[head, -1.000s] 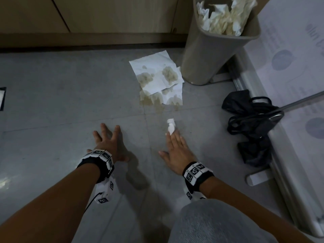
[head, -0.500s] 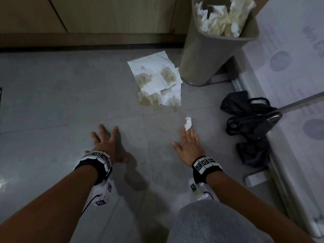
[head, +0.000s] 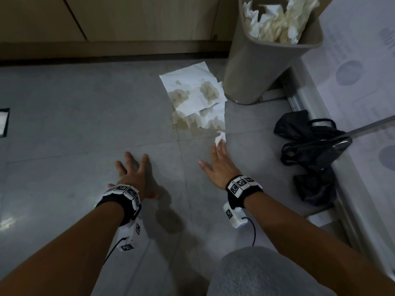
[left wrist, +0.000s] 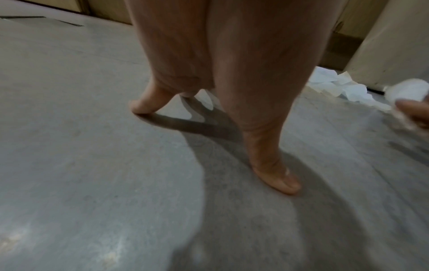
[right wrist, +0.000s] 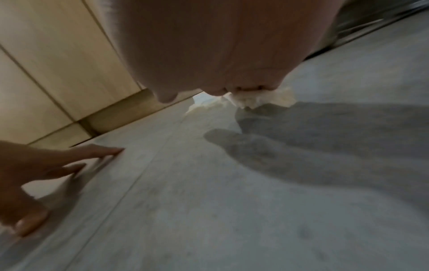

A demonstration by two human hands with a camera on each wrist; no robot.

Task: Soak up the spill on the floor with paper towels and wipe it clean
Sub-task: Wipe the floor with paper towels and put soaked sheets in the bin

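Kneeling on a grey tiled floor (head: 64, 124), a person is bracing the left hand (head: 136, 174) flat on the tile, fingers spread wide and holding nothing. The right hand (head: 220, 165) is reaching forward with straight fingers, a small crumpled wad of paper towel (head: 220, 138) showing at their tips, low over the floor; how the fingertips are gripping it is not clear. Just beyond the wad, two flat paper towels (head: 192, 92) are lying overlapped on a yellowish-brown spill (head: 181, 123), soaking up blotchy stains. A tall beige wastebasket (head: 256, 71) is standing just right of the towels, filled to its rim with crumpled used paper towels (head: 275, 20). A black bag (head: 307, 150) is lying further right, beside a metal rail (head: 303, 103).
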